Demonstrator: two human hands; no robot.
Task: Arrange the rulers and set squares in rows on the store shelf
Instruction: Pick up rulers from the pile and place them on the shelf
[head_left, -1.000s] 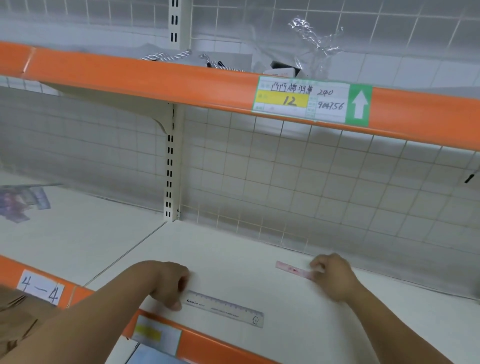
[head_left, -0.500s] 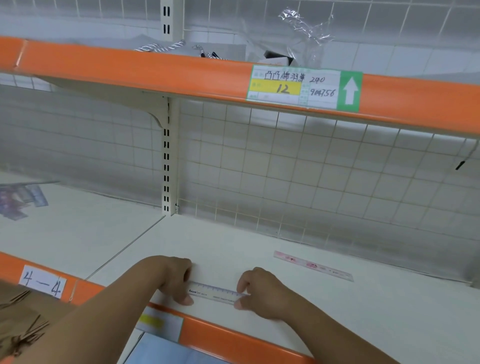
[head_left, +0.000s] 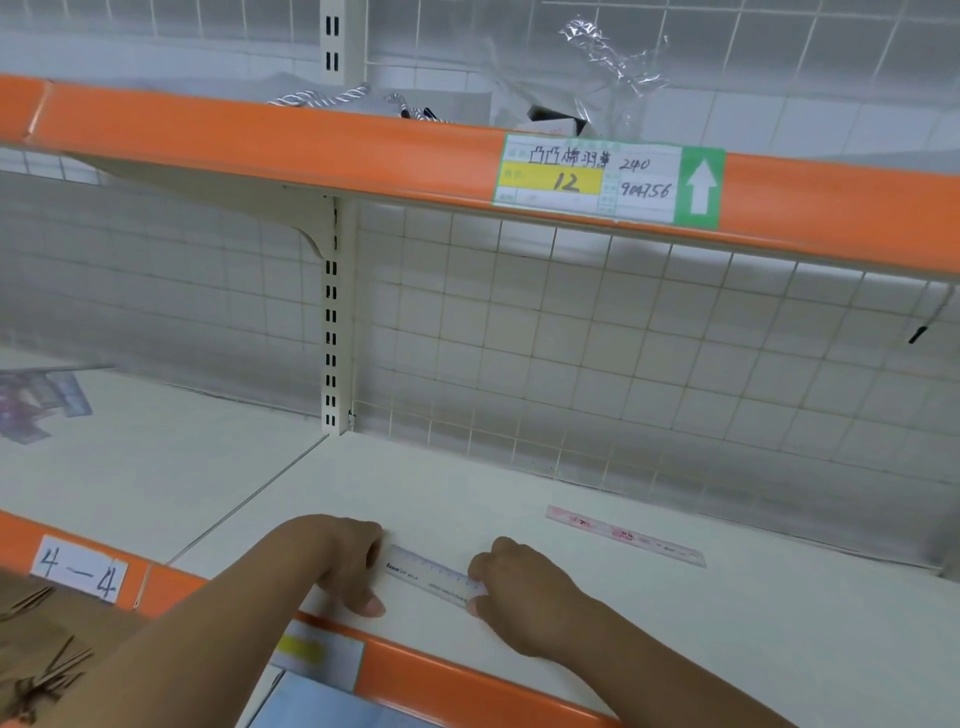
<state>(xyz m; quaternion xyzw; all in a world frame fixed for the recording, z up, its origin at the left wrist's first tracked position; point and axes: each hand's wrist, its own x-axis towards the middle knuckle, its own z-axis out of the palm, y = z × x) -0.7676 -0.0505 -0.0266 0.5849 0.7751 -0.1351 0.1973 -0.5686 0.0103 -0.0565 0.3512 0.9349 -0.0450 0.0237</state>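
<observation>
Right hand (head_left: 519, 592) newly on thin clear ruler (head_left: 431, 574)

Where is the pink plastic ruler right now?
In the head view the pink plastic ruler lies flat on the white shelf board, right of centre, just beyond the right hand and the clear plastic ruler.

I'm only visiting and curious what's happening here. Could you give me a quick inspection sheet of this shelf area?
Surface: white shelf, orange front edge.
Job's things: clear ruler near the front, between both hands; pink ruler lying free behind it, to the right.
Clutter: blurred packets far left; crumpled wrap on the upper shelf.
Hands: right hand pinches the clear ruler's right end; left hand at its left end, grip hidden.
Cables: nothing seen.
Surroundings: wire grid back, price label.
</observation>
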